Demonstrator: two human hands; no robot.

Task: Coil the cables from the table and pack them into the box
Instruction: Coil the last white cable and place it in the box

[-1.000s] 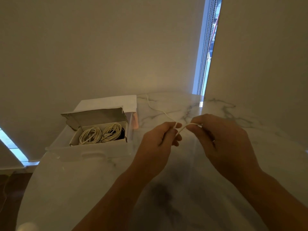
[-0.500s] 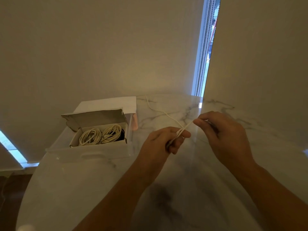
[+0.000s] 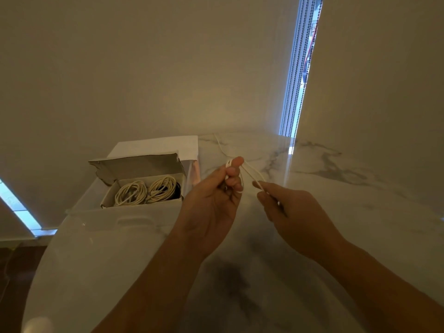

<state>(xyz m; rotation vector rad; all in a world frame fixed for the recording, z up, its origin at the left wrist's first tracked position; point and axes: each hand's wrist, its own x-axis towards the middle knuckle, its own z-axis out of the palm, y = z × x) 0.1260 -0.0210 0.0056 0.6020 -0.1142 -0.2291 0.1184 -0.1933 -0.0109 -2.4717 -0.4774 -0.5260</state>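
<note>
Pinching thin, limp white cable (image 3: 249, 173): left hand (image 3: 213, 200) curled round first small loops, right hand (image 3: 290, 207) nipping the slack; tail trailing toward table (image 3: 360, 188) far edge.

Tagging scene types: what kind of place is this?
Probably a home or office room, not a workshop: a white marble-pattern table beside plain walls, a window strip with bead-chain blinds, and a cardboard box of coiled cables.
</note>
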